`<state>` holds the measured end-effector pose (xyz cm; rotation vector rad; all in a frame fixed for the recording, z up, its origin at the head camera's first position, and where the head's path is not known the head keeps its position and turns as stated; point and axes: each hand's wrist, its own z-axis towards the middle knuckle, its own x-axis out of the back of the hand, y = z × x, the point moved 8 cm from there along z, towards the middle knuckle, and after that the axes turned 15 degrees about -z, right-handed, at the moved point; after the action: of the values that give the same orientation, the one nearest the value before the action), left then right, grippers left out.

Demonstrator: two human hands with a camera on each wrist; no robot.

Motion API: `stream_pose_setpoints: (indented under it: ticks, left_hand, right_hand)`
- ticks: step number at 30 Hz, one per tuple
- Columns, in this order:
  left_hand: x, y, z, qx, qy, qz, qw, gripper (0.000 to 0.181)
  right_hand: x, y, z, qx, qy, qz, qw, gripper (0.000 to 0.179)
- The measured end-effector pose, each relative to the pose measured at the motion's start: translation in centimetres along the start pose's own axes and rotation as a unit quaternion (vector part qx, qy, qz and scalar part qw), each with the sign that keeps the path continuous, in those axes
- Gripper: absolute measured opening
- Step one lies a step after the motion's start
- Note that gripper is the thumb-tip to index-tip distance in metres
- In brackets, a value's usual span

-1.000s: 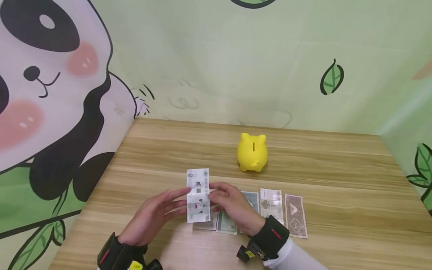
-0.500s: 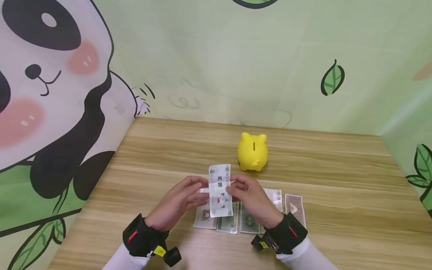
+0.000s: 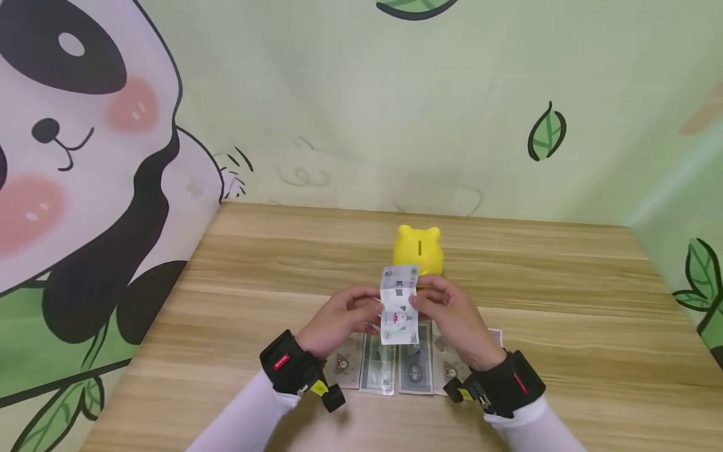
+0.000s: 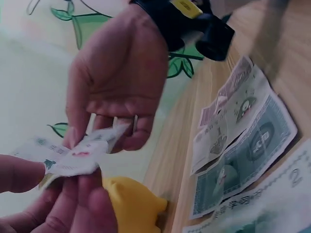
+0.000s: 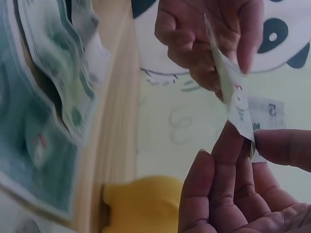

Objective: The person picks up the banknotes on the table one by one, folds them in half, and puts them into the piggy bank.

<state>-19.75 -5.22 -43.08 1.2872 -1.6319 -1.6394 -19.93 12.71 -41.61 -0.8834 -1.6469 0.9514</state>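
A pale green toy banknote (image 3: pixel 398 305) with a 2 on it is held upright above the table. My left hand (image 3: pixel 346 319) pinches its left edge and my right hand (image 3: pixel 449 319) pinches its right edge. In the left wrist view the banknote (image 4: pixel 80 156) bends between thumb and fingers; the right wrist view shows the banknote (image 5: pixel 234 99) edge-on. A yellow piggy bank (image 3: pixel 418 248) with a slot on top stands just behind the note, also seen as the piggy bank (image 4: pixel 132 204) and piggy bank (image 5: pixel 141 204). Several more toy banknotes (image 3: pixel 390 367) lie in a row under my hands.
The wooden table (image 3: pixel 565 301) is boxed in by walls: a panda picture (image 3: pixel 85 163) on the left, pale green leaf-print panels behind and on the right. Black wrist cameras (image 3: pixel 294 370) sit on both wrists.
Both hands have carried the banknote to the right and away from me, until it stands right in front of the piggy bank. The head view has shifted slightly.
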Motion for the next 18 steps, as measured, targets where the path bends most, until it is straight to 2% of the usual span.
stream_pose_setpoints:
  ticks: [4, 7, 12, 18]
  left_hand:
    - [-0.9, 0.6, 1.1, -0.017, -0.006, 0.009, 0.9998, 0.036]
    - [-1.3, 0.9, 1.7, -0.026, 0.002, 0.008, 0.9996, 0.036]
    - [-1.2, 1.2, 2.4, -0.04, 0.036, 0.009, 0.9985, 0.03]
    - [-1.2, 1.8, 2.9, -0.067, 0.075, 0.052, 0.9935, 0.02]
  right_hand:
    - [1.3, -0.3, 0.0, 0.01, 0.007, -0.003, 0.9999, 0.038]
    - [2.1, -0.5, 0.0, 0.014, 0.012, -0.002, 0.9998, 0.043]
    - [2.9, -0.6, -0.1, 0.019, 0.019, -0.002, 0.9996, 0.055]
    - [3.8, -0.6, -0.1, 0.025, 0.048, -0.002, 0.9985, 0.06]
